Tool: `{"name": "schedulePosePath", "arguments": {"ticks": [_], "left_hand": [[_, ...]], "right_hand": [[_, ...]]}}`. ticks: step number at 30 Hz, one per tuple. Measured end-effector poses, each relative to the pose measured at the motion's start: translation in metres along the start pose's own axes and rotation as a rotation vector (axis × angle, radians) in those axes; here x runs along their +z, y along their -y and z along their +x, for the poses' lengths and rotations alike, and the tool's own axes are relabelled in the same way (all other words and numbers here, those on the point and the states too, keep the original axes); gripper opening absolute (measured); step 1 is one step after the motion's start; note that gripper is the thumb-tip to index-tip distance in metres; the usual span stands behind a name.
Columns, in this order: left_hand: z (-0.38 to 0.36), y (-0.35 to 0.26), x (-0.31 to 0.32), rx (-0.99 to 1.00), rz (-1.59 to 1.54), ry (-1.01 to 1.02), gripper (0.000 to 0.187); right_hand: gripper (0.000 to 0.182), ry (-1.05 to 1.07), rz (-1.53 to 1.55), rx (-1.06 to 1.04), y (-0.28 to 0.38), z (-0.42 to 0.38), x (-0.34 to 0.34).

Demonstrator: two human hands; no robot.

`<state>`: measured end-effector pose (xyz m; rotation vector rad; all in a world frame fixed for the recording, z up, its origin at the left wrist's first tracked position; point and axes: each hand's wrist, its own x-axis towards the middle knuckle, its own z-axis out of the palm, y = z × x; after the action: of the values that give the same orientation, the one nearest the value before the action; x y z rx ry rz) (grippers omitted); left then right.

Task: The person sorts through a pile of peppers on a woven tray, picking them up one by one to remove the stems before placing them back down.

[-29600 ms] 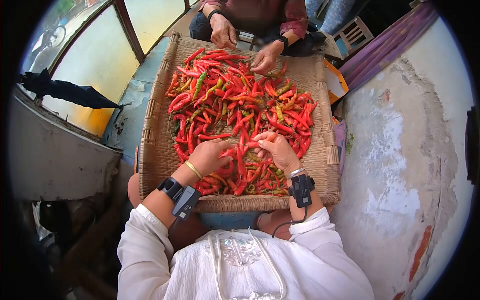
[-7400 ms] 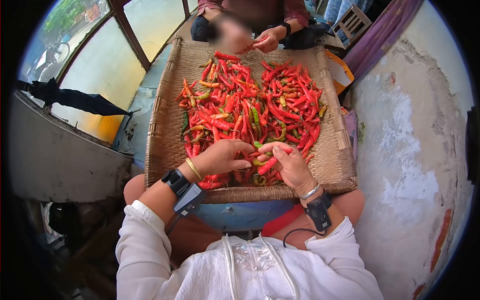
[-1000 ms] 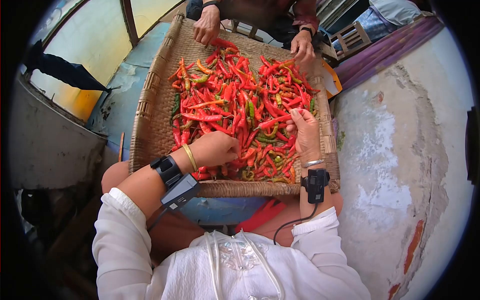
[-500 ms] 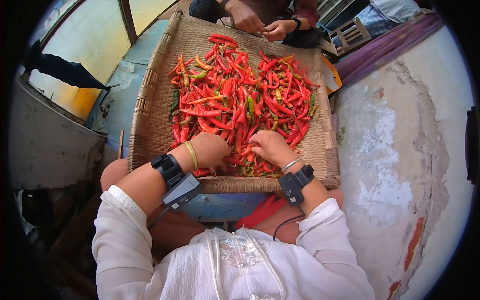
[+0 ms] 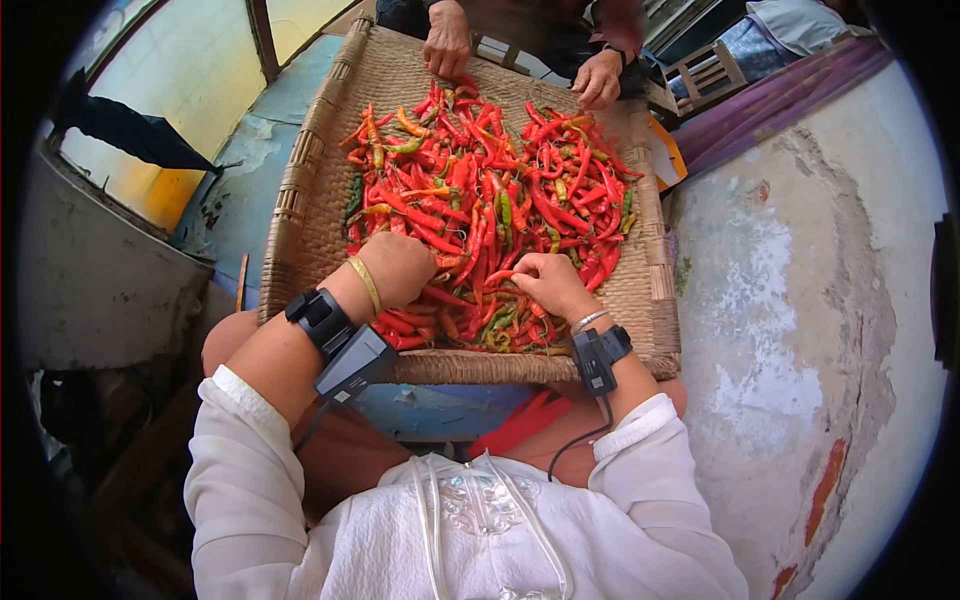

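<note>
Many red chili peppers (image 5: 470, 215), a few green or orange, lie heaped in a woven basket tray (image 5: 300, 230). My right hand (image 5: 553, 285) pinches a curved red chili pepper (image 5: 499, 276) between thumb and forefinger, just above the near part of the heap. To its left, my left hand (image 5: 397, 268) is closed, back upward, over the left near side of the pile. Its fingertips are hidden, so what they grip cannot be made out.
Across the tray, another person's hand (image 5: 447, 42) reaches to the far peppers; their other hand (image 5: 598, 80) hangs at the far right rim. A folded dark umbrella (image 5: 140, 135) is at left. A worn wall (image 5: 790, 290) stands at right.
My left hand has moved left and away from me. My right hand has shifted slightly, now showing a red pepper in its pinch. The other person's hands have separated, one reaching to the peppers.
</note>
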<state>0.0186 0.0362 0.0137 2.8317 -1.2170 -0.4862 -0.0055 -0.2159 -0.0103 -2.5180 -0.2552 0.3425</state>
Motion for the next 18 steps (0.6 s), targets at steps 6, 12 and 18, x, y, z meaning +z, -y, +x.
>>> {"name": "schedulePosePath", "arguments": {"ticks": [6, 12, 18], "left_hand": [[0.003, -0.006, -0.016, 0.115, -0.298, -0.271, 0.021], [0.013, -0.022, -0.007, 0.120, -0.646, -0.341, 0.019], [0.011, -0.021, -0.008, 0.121, -0.632, -0.352, 0.017]], "right_hand": [[0.007, 0.069, 0.933, 0.228, 0.017, -0.006, -0.013], [0.012, 0.271, 0.663, 0.102, 0.035, -0.013, -0.007], [0.010, 0.209, 0.355, 0.047, 0.024, -0.013, -0.011]]}}
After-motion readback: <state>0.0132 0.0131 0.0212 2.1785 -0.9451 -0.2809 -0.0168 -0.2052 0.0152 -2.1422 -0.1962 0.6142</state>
